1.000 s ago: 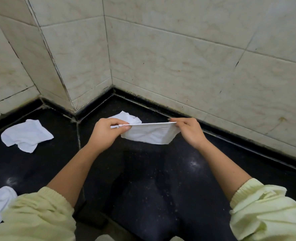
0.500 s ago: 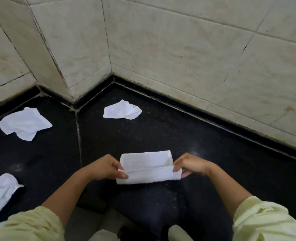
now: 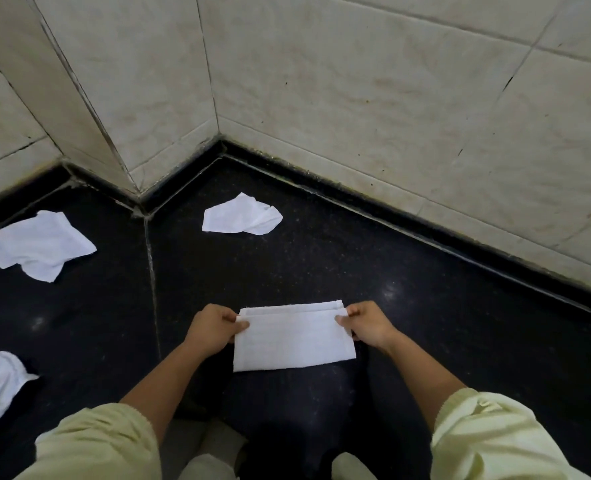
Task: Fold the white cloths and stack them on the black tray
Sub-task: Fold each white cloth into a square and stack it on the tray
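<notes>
The left hand (image 3: 214, 329) and right hand (image 3: 367, 325) pinch the folded white cloth (image 3: 294, 341) by its far corners (it lies flat on the black floor (image 3: 356, 258)). Each grip is closed on it.

Nothing readable is showing from where I am standing. The folded white cloth (image 3: 294, 342) is carrying only a faint woven line pattern, with no label or lettering. The tiled wall (image 3: 356, 98) beyond it is bearing stains and cracks, with no sign or number.
</notes>
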Available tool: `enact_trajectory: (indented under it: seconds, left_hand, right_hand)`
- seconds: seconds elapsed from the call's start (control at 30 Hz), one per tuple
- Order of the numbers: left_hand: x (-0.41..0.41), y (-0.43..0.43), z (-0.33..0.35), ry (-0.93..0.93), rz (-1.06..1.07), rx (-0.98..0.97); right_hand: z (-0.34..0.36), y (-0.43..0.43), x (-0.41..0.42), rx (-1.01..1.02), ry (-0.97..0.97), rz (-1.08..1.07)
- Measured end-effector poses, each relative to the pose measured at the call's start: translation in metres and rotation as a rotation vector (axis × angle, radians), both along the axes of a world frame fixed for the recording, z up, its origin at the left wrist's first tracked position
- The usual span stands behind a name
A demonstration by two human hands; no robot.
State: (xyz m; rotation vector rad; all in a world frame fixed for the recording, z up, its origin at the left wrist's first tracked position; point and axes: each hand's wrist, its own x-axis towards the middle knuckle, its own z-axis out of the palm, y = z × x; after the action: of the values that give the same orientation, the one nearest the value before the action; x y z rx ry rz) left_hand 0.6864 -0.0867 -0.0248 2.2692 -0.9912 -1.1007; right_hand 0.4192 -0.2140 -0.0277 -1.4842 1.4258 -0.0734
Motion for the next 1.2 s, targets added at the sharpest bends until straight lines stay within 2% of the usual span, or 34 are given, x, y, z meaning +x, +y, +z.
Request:
enact_trajectory:
  seconds: [0.17, 0.5, 0.63, 0.73, 0.93, 1.2]
  left_hand:
    - [-0.002, -0.014, -0.010, -0.127, 0.020, 0.042]
    - [-0.006, -0.019, -0.019, -0.203, 0.065, 0.048]
    - [-0.012, -0.007, -0.022, -0.242, 0.083, -0.071]
    - [-0.025, 0.012, -0.022, -0.205, 0.091, -0.196]
    - [-0.041, 0.047, -0.034, -0.120, 0.063, -0.239]
    - [-0.039, 0.054, -0.037, -0.055, 0.082, -0.248]
  right_hand:
    - [-0.008, -0.009, 0.015, -0.147, 0.130, -0.047]
    - [-0.017, -0.007, 0.023, -0.247, 0.250, -0.050]
    - [-0.012, 0.001, 0.018, -0.411, 0.217, -0.066]
    - [-0.007, 0.015, 0.007, -0.480, 0.153, -0.006]
    - [-0.015, 0.047, -0.020, -0.413, 0.103, 0.094]
    - [-0.022, 0.057, -0.026, -0.329, 0.149, 0.017]
